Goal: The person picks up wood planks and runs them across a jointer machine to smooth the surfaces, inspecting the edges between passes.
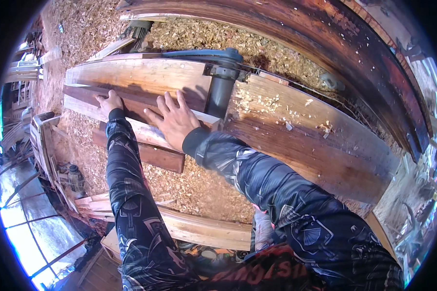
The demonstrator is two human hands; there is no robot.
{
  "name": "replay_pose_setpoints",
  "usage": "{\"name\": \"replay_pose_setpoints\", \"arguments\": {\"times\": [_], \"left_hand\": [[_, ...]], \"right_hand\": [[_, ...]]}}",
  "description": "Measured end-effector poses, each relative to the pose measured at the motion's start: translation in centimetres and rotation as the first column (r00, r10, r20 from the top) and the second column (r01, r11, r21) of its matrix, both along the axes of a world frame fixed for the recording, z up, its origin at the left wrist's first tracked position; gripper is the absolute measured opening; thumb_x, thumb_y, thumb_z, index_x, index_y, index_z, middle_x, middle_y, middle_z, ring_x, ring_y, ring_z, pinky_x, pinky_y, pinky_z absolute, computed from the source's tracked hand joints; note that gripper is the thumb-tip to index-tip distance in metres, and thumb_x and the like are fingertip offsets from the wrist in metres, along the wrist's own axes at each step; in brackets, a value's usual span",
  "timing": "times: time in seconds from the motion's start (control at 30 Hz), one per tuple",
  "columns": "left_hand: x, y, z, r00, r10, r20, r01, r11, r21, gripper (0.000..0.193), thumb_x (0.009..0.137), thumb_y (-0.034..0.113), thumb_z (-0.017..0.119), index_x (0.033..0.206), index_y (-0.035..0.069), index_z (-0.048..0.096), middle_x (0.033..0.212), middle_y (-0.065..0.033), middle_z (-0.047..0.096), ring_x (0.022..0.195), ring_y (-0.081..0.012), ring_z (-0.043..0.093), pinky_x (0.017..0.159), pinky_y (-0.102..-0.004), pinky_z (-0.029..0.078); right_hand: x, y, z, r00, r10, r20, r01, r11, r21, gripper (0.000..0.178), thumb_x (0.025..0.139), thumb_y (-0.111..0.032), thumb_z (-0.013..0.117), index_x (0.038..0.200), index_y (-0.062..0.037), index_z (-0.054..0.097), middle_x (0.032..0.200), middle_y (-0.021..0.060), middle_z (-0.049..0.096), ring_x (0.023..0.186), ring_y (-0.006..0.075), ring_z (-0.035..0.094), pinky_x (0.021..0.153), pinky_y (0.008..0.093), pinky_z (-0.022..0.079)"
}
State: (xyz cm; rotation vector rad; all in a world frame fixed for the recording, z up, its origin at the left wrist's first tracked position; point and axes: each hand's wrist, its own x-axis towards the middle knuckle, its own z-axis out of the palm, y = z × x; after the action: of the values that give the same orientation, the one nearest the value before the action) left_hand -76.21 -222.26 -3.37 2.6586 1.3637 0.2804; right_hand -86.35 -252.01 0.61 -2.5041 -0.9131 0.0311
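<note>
A long wooden plank (pixel 139 110) lies under both my hands, reddish brown on its upper face and pale along its near side. My left hand (pixel 110 104) rests on the plank toward its left end, its visible fingers apart. Farther right, my right hand (pixel 172 119) lies palm down with fingers spread over the plank near its right end. Behind the plank is a broad wooden bed (pixel 170 72). A dark metal roller (pixel 220 92) sits in the gap just right of it, close to the plank's right end. Both palms are hidden.
Right of the roller, a second wooden bed (pixel 296 140) carries scattered shavings. A blue metal bar (pixel 194 54) runs behind. A large dark reddish timber (pixel 325 39) curves across the back. Wood shavings (pixel 199 186) cover the ground, with stacked boards (pixel 209 232) nearer me.
</note>
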Motion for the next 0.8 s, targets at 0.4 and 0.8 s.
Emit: {"name": "replay_pose_setpoints", "arguments": {"times": [0.4,0.8], "left_hand": [[-2.5,-2.3,-0.5,0.973,-0.063,-0.224,-0.007,0.954,-0.298,0.095,0.078,0.066,0.064,0.139,-0.006,0.052,0.138,-0.0276,0.056,0.132,-0.0354,0.052,0.114,-0.0407,0.035],[-40.4,-10.4,5.1,0.988,-0.119,-0.095,0.065,0.894,-0.443,0.088,0.062,0.031,0.086,0.133,0.001,0.044,0.111,-0.0318,0.066,0.105,-0.0478,0.064,0.092,-0.0509,0.052]], "right_hand": [[-1.6,6.5,0.4,0.992,-0.095,-0.081,0.092,0.995,-0.042,0.063,0.091,-0.025,0.055,0.151,-0.0125,0.040,0.118,0.0138,0.055,0.112,0.0299,0.055,0.095,0.0493,0.036],[-11.0,4.1,4.2,0.937,0.349,-0.005,-0.346,0.927,-0.145,0.058,0.087,-0.026,0.061,0.140,-0.0061,0.052,0.147,0.0154,0.044,0.134,0.0341,0.045,0.107,0.0554,0.038]]}}
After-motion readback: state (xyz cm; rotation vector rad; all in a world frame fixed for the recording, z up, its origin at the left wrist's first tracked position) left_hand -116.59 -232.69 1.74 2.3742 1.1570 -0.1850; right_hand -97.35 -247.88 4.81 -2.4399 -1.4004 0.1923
